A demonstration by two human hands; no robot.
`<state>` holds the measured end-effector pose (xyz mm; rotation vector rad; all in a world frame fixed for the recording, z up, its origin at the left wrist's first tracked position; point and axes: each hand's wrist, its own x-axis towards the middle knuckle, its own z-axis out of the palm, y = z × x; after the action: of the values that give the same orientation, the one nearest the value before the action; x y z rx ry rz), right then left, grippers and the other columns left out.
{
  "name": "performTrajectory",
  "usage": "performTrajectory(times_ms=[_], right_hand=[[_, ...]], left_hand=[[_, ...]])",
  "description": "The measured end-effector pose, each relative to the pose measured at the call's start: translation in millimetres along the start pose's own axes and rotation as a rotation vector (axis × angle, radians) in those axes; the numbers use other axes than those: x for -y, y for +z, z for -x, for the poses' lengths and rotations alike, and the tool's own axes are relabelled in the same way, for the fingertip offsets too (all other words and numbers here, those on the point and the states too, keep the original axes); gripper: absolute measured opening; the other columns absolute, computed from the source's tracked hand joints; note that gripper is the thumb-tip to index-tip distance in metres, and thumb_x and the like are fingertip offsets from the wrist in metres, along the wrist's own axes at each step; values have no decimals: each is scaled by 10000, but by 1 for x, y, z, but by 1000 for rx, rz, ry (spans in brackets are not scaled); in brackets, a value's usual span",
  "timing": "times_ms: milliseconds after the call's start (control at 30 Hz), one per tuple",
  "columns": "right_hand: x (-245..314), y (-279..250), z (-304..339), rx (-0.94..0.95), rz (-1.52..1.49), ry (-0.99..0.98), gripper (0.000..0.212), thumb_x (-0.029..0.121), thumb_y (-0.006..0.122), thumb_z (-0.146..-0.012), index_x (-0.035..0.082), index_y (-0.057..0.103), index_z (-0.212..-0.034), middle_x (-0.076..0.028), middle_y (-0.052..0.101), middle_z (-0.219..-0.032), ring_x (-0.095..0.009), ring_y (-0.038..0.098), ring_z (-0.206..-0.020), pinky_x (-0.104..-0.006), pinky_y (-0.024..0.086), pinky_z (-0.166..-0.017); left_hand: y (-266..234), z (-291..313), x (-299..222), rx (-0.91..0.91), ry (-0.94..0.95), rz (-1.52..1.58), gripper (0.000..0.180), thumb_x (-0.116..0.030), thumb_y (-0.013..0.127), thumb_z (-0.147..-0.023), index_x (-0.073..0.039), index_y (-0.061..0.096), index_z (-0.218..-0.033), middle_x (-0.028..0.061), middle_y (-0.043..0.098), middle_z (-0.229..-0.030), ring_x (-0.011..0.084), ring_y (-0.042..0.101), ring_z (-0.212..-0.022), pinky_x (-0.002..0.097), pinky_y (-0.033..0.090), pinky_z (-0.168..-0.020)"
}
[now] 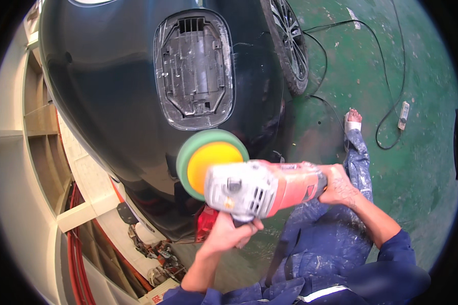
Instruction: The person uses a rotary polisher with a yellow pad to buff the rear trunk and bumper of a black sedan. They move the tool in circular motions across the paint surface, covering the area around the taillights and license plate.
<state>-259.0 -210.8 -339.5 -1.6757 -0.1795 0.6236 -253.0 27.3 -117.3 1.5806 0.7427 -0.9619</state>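
A red and white power polisher [262,188] is held in both my hands, its body lying across the view. My left hand [228,233] is closed on a dark grip under the polisher's head. Round the dark rear end of the polisher my right hand [337,185] is closed. At the head is a round green foam pad [180,162] with a yellow backing, over the dark car body [112,96]; whether it touches the paint I cannot tell. Just beyond the pad, an oval grey recess [196,71] sits in the panel. A red tail light [205,223] shows beside my left hand.
A car wheel [291,43] stands at the far right of the body. Black cable [379,46] loops over the green floor [432,86], near a white power strip [403,115]. My bare foot [354,116] is there too. Metal shelving [38,96] and red hoses [75,244] line the left.
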Motion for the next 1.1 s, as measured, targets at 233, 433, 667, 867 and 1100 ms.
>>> performTrajectory(times_ms=[233, 433, 667, 867, 1100], right_hand=[[9, 7, 14, 59, 11, 32, 485, 79, 739, -619, 33, 662, -1096, -232, 680, -925, -395, 667, -934, -392, 551, -784], [-56, 78, 34, 162, 88, -164, 285, 149, 751, -565, 38, 644, -805, -180, 682, -810, -408, 665, -805, -477, 540, -729], [-95, 79, 16, 154, -154, -209, 331, 127, 750, -603, 43, 694, -918, -199, 693, -865, -405, 679, -816, -442, 557, -728], [-109, 34, -29, 50, -322, -61, 399, 20, 768, -643, -1, 704, -1036, -131, 736, -867, -115, 680, -814, -332, 549, -737], [-161, 33, -46, 140, -328, 62, 399, 65, 848, -670, 2, 713, -1040, -46, 754, -987, -97, 669, -901, -312, 553, -846]], left_hand=[[2, 14, 9, -33, -43, 73, 171, 36, 572, -801, 47, 614, -967, 39, 567, -628, 72, 466, -407, 233, 347, -377], [3, 40, 134, -57, -123, 71, 176, 73, 554, -806, 28, 645, -950, 28, 554, -587, 72, 464, -421, 241, 327, -390], [24, 5, 136, -26, -139, 38, 104, 5, 608, -880, -3, 652, -975, -6, 529, -583, 53, 452, -437, 235, 340, -410], [32, -88, 26, 217, -70, 70, 221, -60, 664, -857, 46, 606, -1042, 17, 539, -620, 84, 470, -399, 250, 392, -381], [42, -127, 29, 320, -163, 412, 186, -74, 666, -891, 13, 597, -1041, -25, 445, -607, 53, 399, -392, 237, 330, -371]])
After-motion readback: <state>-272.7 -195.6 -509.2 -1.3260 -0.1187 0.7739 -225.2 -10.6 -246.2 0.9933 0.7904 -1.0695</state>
